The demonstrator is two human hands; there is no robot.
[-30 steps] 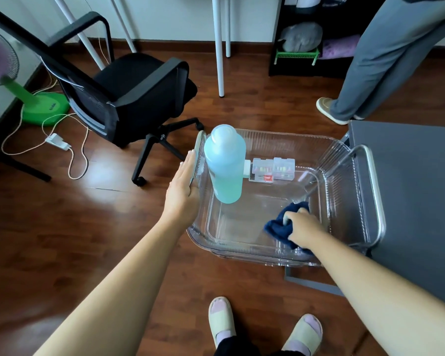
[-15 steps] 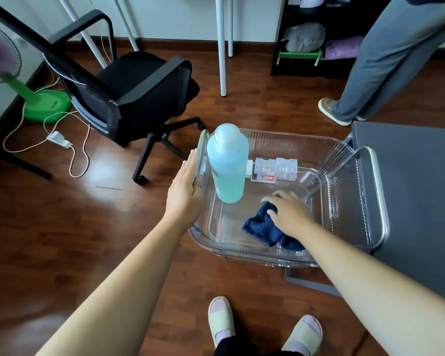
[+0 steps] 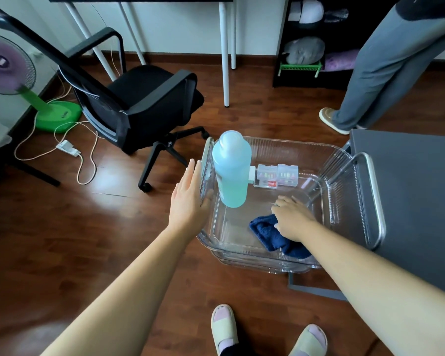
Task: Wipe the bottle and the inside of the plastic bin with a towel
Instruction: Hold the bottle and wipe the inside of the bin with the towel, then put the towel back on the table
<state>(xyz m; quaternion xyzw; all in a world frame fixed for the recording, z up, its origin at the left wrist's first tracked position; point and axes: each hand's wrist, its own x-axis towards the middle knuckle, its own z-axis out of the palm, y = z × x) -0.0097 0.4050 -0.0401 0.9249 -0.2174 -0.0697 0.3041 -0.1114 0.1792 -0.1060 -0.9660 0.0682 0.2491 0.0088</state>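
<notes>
A clear plastic bin [image 3: 280,150] with metal handles sits low in front of me. Upright in its left part stands a bottle [image 3: 231,170] of pale blue liquid. A dark blue towel [image 3: 270,233] lies on the bin's floor near the front wall. My right hand [image 3: 292,217] is inside the bin, pressing flat on the towel with fingers spread toward the far side. My left hand [image 3: 190,199] rests flat against the outside of the bin's left wall, thumb over the rim, holding nothing.
Two small clear boxes [image 3: 276,175] lie at the back of the bin. A dark grey table [image 3: 416,196] borders the bin on the right. A black office chair [image 3: 139,106], a green fan [image 3: 52,111] with cables, white desk legs and another person's legs [image 3: 375,80] stand around.
My right hand has slid the towel leftward and forward across the bin floor, going from a bunched grip to a flat press. The left hand and the bottle stayed put.
</notes>
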